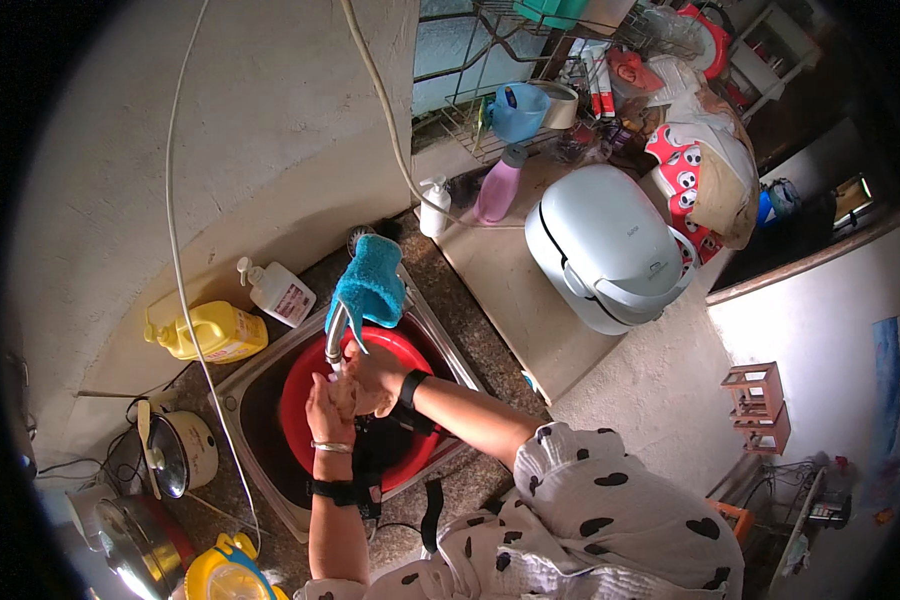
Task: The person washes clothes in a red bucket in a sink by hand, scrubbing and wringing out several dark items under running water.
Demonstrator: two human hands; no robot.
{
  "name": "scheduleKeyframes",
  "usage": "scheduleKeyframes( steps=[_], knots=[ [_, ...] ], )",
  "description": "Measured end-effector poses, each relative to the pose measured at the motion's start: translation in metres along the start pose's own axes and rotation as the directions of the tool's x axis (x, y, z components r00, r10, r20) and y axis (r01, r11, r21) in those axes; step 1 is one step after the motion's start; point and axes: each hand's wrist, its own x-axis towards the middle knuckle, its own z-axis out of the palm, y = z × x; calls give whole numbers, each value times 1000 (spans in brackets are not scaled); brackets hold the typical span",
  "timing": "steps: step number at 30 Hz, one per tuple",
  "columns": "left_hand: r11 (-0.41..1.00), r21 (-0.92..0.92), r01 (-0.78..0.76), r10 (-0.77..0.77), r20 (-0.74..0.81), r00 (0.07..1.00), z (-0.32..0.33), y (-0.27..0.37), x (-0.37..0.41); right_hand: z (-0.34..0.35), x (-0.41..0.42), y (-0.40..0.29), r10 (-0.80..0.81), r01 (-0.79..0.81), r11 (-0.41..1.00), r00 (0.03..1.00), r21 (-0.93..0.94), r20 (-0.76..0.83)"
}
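Observation:
Both hands are together under the metal faucet [335, 337], over a red plastic basin [294, 405] that sits in a stainless steel sink [232, 405]. My left hand [331, 411], with a bracelet at its wrist, is cupped against my right hand [377, 379]. Something pale shows between the palms at the faucet's mouth; whether it is water or an object I cannot tell. Dark contents lie low in the basin. A blue cloth [367, 281] hangs over the faucet's top, just beyond the fingers.
A white pump bottle [281, 292] and a yellow jug [221, 331] stand behind the sink. Left are a lidded pot [187, 454] and a metal pot [139, 540]. On the board at right sit a white rice cooker [607, 244], a pink bottle [499, 187] and a pump dispenser [435, 206].

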Motion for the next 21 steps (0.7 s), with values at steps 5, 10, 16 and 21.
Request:
scheduleKeyframes(
  steps=[5,10,16,21],
  knots=[
    [949,-127,-287,309,211,928,-15,16,15,0,12,45,-162,154,987,933,50,322],
    [979,-90,183,-188,-57,980,-34,-2,6,25,-2,13,-101,124,943,991,309,-87],
    [786,-602,139,174,432,885,-13,-33,-4,68,-51,-44,-658,36,620,568,-784,-494],
    [925,-278,258,-63,560,826,-30,-32,13,12,-35,-31,-165,154,984,977,-86,-138]
  ],
)
